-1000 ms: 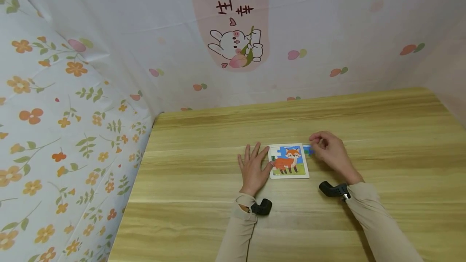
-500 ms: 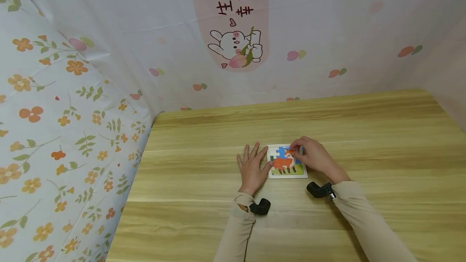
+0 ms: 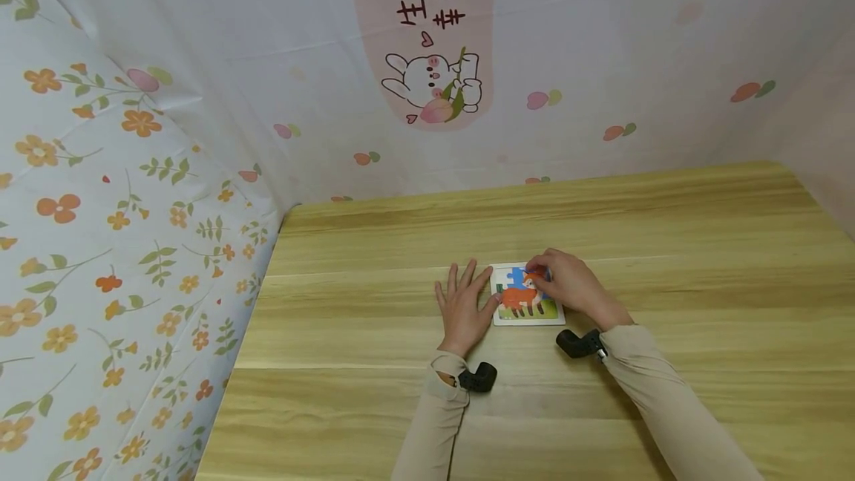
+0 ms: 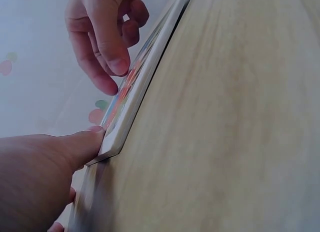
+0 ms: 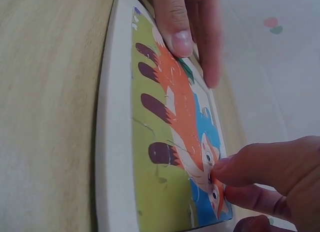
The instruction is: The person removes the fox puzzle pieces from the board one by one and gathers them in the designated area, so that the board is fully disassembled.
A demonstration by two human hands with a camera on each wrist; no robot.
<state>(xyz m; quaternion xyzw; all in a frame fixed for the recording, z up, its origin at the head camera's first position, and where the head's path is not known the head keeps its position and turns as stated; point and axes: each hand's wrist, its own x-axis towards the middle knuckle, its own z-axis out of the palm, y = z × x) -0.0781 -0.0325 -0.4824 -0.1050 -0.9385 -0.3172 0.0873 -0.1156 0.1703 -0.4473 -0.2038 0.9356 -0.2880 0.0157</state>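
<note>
A square jigsaw puzzle (image 3: 530, 324) of an orange fox lies in a white-framed tray (image 5: 107, 142) on the wooden table. White ground shows through a gap at the picture's upper left. My left hand (image 3: 463, 318) lies with spread fingers at the tray's left side, its thumb (image 4: 90, 142) on the frame's edge. Over the upper right of the picture is my right hand (image 3: 576, 289). Its thumb (image 5: 225, 164) and forefinger (image 5: 245, 196) bend towards each other at the fox's head. Whether they pinch a puzzle piece is hidden.
Wood-grained table (image 3: 374, 318) surrounds the puzzle on all sides. A white printed cloth (image 3: 601, 58) hangs along the back edge, and a flowered cloth (image 3: 133, 243) hangs at the left. Black wrist cameras sit on the left (image 3: 479, 377) and right (image 3: 579, 344) wrists.
My right hand has moved left from a blue puzzle piece beside the tray onto the fox's head, shifting only slightly in the last half second. That blue piece is out of sight. My left hand stays put.
</note>
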